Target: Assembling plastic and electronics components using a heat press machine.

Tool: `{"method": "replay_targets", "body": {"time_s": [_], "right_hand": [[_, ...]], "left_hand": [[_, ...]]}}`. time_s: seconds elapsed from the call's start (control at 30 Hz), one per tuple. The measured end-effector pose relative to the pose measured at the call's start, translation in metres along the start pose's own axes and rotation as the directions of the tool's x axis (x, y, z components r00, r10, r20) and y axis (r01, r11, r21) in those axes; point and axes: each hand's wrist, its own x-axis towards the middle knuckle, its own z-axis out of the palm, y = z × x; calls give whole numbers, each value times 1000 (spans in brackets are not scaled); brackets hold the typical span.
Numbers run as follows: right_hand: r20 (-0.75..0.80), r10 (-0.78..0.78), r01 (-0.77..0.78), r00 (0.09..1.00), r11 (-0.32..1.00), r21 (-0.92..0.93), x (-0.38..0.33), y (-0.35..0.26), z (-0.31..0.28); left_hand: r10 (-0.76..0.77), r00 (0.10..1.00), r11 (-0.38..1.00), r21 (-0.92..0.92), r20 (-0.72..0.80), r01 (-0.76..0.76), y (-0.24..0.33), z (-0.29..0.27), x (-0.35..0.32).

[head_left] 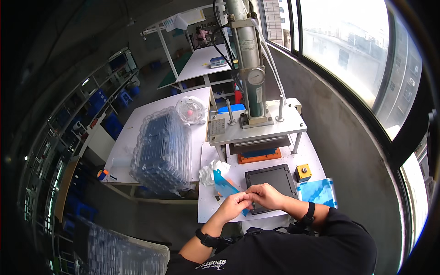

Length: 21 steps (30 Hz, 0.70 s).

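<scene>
Blue film sheet (224, 183) is up in the air over the near part of the white worktable (208, 208), tilted, upper corner poking out past my L hand (233, 206) twd the crumpled white heap (208, 173), lower end showing just below the fingers. From my remote end: L fingers pinched on the sheet; R hand (267, 196) has its fingertips bunched against the L ones, but I can't tell if they grip film too, contact's hidden. Holding w/ both hands together prob. gives fine control of a thin, floppy edge. Dark rectangular panel (271, 181) lies flat right by the hands, partly covered by them, prob. put there for easy reach, in front of the press (256, 119) w/ its orange base (259, 156). Yellow button box (303, 173) sits just R of the panel, presumably so a hand gets to it quick. More blue film (316, 192) lies flat nr the R forearm, handy, I'd guess. Stacked clear trays (162, 146) stand on the L table, apart from the work, prob. to save space.
</scene>
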Motion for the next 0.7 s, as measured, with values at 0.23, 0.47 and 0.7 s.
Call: {"method": "replay_targets", "body": {"time_s": [0.23, 0.47, 0.7], "right_hand": [[27, 291, -273, 956, 854, 444, -6, 31, -28], [75, 561, -515, 825, 690, 508, 41, 142, -52], [-78, 590, -489, 804, 730, 477, 84, 177, -46]], "left_hand": [[-83, 989, 993, -94, -119, 72, -21, -27, -13], [-340, 697, 932, -325, -631, 160, -44, -171, -89], [52, 448, 980, -41, -892, -197, 20, -192, -143]]}}
